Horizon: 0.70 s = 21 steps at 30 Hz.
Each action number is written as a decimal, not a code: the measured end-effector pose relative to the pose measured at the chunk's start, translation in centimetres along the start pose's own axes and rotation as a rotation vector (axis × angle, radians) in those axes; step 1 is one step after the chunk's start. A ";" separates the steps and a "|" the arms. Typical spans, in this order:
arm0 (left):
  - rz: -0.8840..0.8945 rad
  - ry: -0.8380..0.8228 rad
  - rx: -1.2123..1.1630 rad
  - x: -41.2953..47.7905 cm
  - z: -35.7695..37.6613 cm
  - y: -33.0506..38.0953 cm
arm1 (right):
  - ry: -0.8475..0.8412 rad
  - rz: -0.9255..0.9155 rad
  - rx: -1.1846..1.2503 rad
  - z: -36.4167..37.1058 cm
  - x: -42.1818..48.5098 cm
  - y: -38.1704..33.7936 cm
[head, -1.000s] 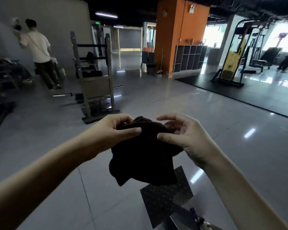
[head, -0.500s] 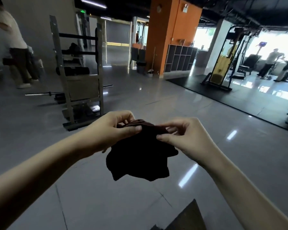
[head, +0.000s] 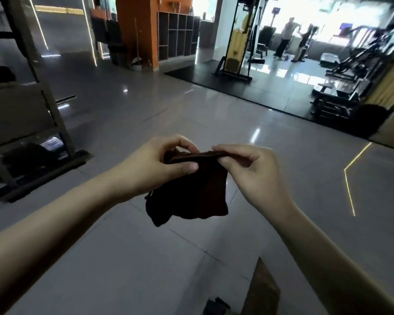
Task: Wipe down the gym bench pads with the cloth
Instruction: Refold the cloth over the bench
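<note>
A dark brown cloth [head: 198, 192] hangs folded in front of me, over the grey tiled floor. My left hand [head: 155, 167] pinches its top left edge between thumb and fingers. My right hand [head: 248, 169] pinches the top right edge, with the fold stretched between both hands. A bench-like pad [head: 325, 89] sits among the machines at the far right, too blurred to tell apart. No bench pad is within reach of my hands.
A grey weight rack [head: 32, 123] stands on the left, its base reaching onto the floor. An orange pillar [head: 134, 26] and cubby shelves [head: 178, 32] are at the back. Two people [head: 293, 39] stand far right. A dark mat corner [head: 263, 292] lies near my feet.
The view has swung to the right; the rack slid to the left edge and the machines came into view. My hands drew the cloth's top edge flatter between them.
</note>
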<state>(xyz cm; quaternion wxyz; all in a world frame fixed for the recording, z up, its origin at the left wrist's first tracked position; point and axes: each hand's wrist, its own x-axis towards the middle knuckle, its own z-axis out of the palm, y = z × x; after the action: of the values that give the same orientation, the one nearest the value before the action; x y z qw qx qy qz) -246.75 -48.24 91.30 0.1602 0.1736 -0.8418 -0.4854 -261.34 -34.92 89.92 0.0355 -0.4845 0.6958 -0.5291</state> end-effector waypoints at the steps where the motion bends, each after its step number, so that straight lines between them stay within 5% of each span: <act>1: -0.023 -0.030 -0.013 1.9 0.0 -0.8 | 0.002 0.037 0.037 -0.1 1.2 1.0; 13: 0.028 -0.541 0.128 28.7 2.4 0.3 | 0.137 0.092 0.026 -9.4 16.5 12.3; 21: 0.183 -0.709 -0.155 43.6 9.1 3.7 | 0.325 0.275 0.152 -17.1 23.0 21.0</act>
<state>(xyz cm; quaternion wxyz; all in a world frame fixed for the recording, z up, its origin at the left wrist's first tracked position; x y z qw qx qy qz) -290.02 -59.11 94.61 -0.0860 -0.0938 -0.8178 -0.5613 -296.47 -39.95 91.90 0.0312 -0.2895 0.7101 -0.6411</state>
